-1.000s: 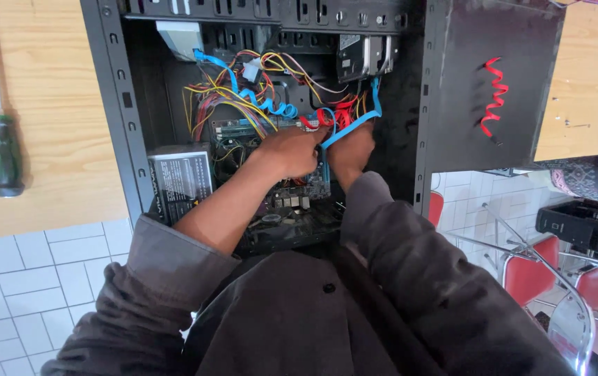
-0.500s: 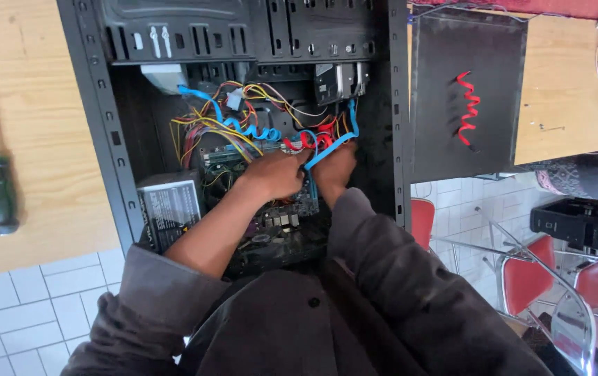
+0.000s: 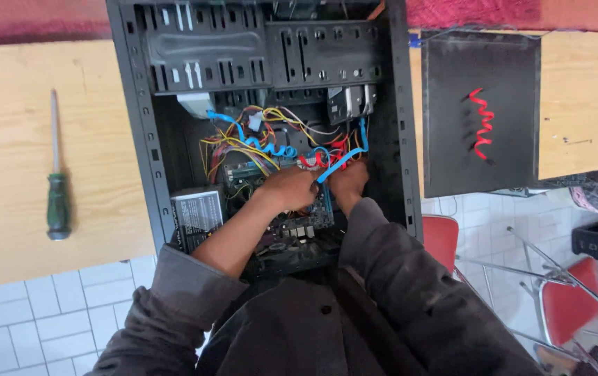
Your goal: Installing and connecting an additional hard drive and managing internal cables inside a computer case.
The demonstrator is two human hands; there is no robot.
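the left hand [image 3: 290,188] and the right hand [image 3: 347,182] are both deep inside the open computer case [image 3: 139,139], close together over the motherboard [image 3: 299,223]. the flat blue cable [image 3: 340,161] lies between them; its long axis runs slanted, from low near the left hand up and away toward the drive bay on the right. the right hand is the nearer one to it and its fingers seem closed around the cable's lower end, but i cannot tell the grip for sure. the left hand is curled, fingers bent down into the bundle of yellow and red wires [image 3: 243,150]; what it holds is hidden. farther left, a green screwdriver [image 3: 57,188] lies on the wooden table [image 3: 6,139], well apart from the case. on the right a black side panel [image 3: 480,111] rests flat. below are white floor tiles and red chairs [image 3: 563,306].
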